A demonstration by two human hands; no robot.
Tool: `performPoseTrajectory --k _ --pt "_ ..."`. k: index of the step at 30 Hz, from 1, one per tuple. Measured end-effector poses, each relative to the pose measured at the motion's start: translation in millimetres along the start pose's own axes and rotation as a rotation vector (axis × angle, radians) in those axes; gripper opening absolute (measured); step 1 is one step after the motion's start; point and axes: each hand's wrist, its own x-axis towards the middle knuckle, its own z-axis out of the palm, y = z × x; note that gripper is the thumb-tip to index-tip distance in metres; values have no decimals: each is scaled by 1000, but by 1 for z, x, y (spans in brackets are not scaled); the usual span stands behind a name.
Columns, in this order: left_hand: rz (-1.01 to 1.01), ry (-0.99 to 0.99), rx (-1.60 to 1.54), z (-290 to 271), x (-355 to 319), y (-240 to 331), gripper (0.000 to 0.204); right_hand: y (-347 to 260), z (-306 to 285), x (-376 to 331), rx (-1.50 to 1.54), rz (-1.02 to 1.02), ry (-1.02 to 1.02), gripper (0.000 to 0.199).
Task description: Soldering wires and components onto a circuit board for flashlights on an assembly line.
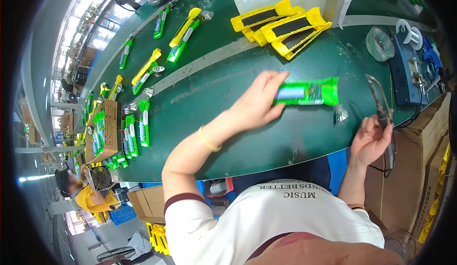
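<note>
My left hand (257, 98) grips one end of a green plastic flashlight housing (329, 91), holding it just over the green bench. A blue cylindrical battery (291, 93) and what looks like a small circuit board lie inside the housing. Next to its flared end is a shiny clear or silvery reflector (341, 114), somewhat blurred. To the right, my right hand (370, 139) is closed around the dark handle of a soldering iron (383, 118). The iron points up and away from me, apart from the housing, and its cable hangs below the hand.
Yellow shells (295, 27) are stacked at the far middle. A blue soldering station (407, 72), a white wire spool (408, 34) and a round mesh-like dish (380, 44) stand right. Left are several green housings and a cardboard box (113, 127); beyond, a person in yellow (93, 196).
</note>
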Motion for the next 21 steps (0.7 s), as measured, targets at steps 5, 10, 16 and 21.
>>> performPoseTrajectory --k 5,10,16,21 --pt "88 152 311 -20 56 -38 43 4 -9 7 -145 -124 23 21" --pt "-11 9 472 -16 77 -51 44 4 -44 6 -51 -3 89 21" --pt "218 221 250 -22 14 2 46 -7 -48 16 -88 37 -6 31" --pt "-32 16 148 -14 -91 21 48 -1 -40 22 -127 111 -33 26"
